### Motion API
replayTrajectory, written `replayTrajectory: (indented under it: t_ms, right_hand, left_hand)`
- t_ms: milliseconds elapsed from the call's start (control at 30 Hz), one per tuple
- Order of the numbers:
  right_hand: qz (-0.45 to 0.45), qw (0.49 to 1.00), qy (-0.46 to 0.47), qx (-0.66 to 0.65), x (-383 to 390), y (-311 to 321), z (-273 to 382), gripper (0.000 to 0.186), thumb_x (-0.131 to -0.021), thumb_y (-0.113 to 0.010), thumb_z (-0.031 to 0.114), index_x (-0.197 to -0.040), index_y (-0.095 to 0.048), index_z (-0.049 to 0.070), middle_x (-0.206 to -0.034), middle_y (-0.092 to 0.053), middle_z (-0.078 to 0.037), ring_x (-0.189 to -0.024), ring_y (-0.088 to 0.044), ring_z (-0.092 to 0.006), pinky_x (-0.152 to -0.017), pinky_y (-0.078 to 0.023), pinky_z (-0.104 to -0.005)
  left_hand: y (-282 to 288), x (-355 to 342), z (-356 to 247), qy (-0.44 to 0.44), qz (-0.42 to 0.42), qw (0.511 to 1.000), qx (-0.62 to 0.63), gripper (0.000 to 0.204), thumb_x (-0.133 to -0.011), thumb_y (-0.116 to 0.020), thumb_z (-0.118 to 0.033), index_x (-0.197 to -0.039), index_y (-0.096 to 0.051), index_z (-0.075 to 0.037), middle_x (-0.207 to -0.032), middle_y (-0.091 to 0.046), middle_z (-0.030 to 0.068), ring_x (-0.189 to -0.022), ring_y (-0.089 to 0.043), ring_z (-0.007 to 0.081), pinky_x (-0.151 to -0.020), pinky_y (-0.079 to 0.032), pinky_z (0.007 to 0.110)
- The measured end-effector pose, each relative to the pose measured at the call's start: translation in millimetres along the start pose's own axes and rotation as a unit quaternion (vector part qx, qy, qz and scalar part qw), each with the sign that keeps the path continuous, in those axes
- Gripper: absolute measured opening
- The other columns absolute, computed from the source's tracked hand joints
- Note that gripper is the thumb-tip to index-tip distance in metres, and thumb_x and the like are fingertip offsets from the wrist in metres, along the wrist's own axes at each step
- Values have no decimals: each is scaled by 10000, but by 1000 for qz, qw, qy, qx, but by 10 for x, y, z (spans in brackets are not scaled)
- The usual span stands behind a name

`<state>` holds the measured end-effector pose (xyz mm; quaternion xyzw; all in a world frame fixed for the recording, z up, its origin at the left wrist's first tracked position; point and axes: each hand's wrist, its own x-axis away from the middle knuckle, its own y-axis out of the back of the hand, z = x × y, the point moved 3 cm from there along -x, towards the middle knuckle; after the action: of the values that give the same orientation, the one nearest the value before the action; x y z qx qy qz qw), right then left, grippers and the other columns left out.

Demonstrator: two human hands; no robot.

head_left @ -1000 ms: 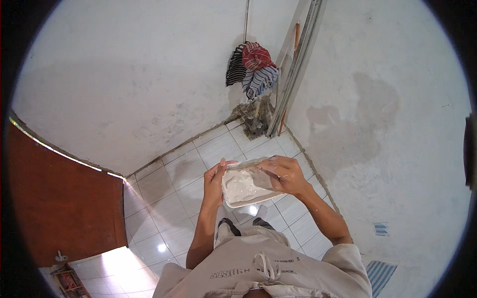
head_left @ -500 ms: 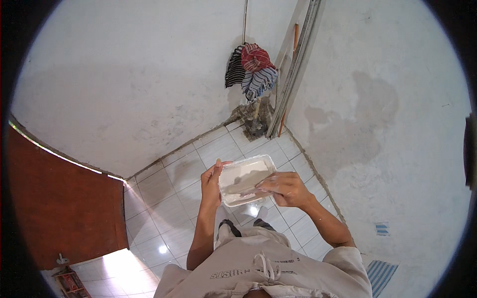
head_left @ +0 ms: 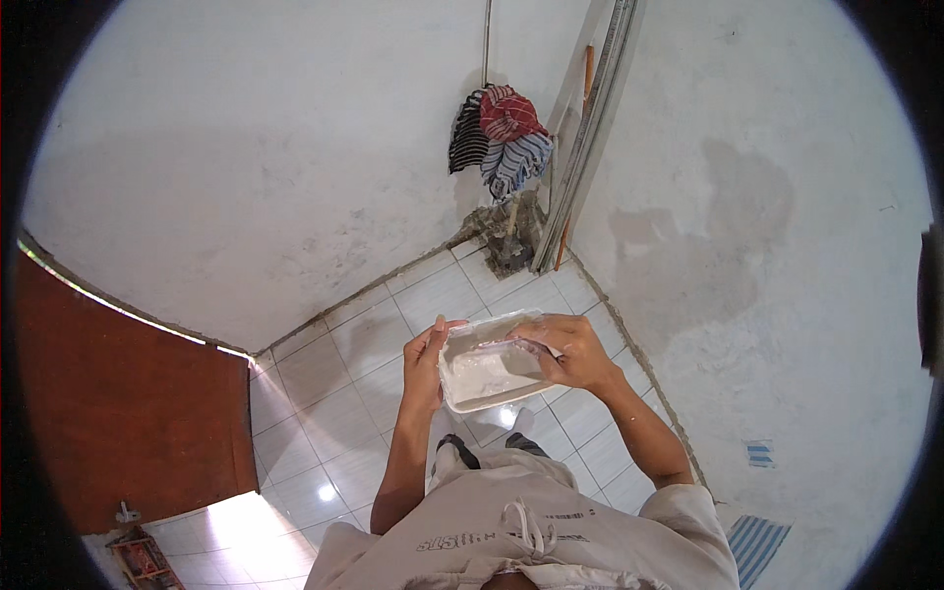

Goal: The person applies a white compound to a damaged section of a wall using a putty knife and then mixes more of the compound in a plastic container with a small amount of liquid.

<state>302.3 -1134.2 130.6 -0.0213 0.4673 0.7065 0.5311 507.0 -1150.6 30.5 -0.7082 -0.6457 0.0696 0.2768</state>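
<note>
I hold a white rectangular plastic tub [head_left: 484, 402] over the floor in front of my body. My left hand [head_left: 424, 361] grips its left side, thumb up along the rim and fingers behind. White paste [head_left: 480, 375] coats the tub's bottom and inner walls. My right hand [head_left: 573, 352] reaches over the right rim, fingers closed and smeared with white. From them a thin flat scraper [head_left: 503, 344] points left, inside the tub near its far wall. Its grip end is hidden by my fingers.
Striped and red cloths [head_left: 509, 118] hang in the far corner above a rough broken patch [head_left: 511, 236]. Long metal bars [head_left: 586, 138] lean beside them. A reddish-brown door panel [head_left: 138, 383] stands at the left. White tiles [head_left: 310, 374] cover the floor; a damp patch [head_left: 688, 256] marks the right wall.
My right hand has moved the scraper from the near part of the tub toward its far wall. The tub has tilted slightly, while my left hand keeps its hold.
</note>
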Motion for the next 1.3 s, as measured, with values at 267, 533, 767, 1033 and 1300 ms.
replayTrajectory:
  t_ms: [267,533,767,1033,1300]
  right_hand:
    - [41,989,114,90,85,-127,49,520,-611,-674,31,-1109,-664,178,-876,-666,-36,-767,-655,-234,-628,-560,-335]
    - [42,995,81,36,99,-3,150,478,-631,-648,16,-1094,-673,131,-841,-671,-32,-729,-652,-228,-622,-559,-334]
    - [71,996,46,31,122,-112,184,393,-653,-621,-20,-1020,-694,103,-793,-671,-69,-665,-640,-245,-603,-550,-336]
    - [-10,999,31,-23,139,-24,204,398,-659,-648,14,-1039,-679,129,-784,-647,-65,-673,-634,-253,-581,-535,-352]
    - [41,999,28,15,152,-49,272,391,-666,-648,29,-1044,-680,128,-790,-650,-85,-678,-639,-258,-590,-540,-352]
  left_hand:
    - [-26,2,-93,-17,-12,1000,20,429,-976,-537,-353,-1017,-669,53,-876,-682,93,-734,-634,126,-656,-532,269]
    - [70,-12,-27,-9,-22,1000,-1,436,-970,-543,-356,-1031,-658,60,-903,-682,113,-776,-650,155,-695,-539,289]
    - [31,-15,-53,-15,-21,1000,-5,439,-970,-541,-365,-1023,-658,55,-890,-678,107,-761,-645,148,-687,-538,285]
    - [3,46,-94,-10,-19,1000,-6,437,-975,-530,-364,-1012,-664,52,-881,-680,104,-755,-646,145,-678,-539,280]
    - [10,64,-70,-14,-26,1000,0,430,-963,-552,-367,-1010,-669,44,-877,-682,97,-749,-649,145,-674,-539,280]
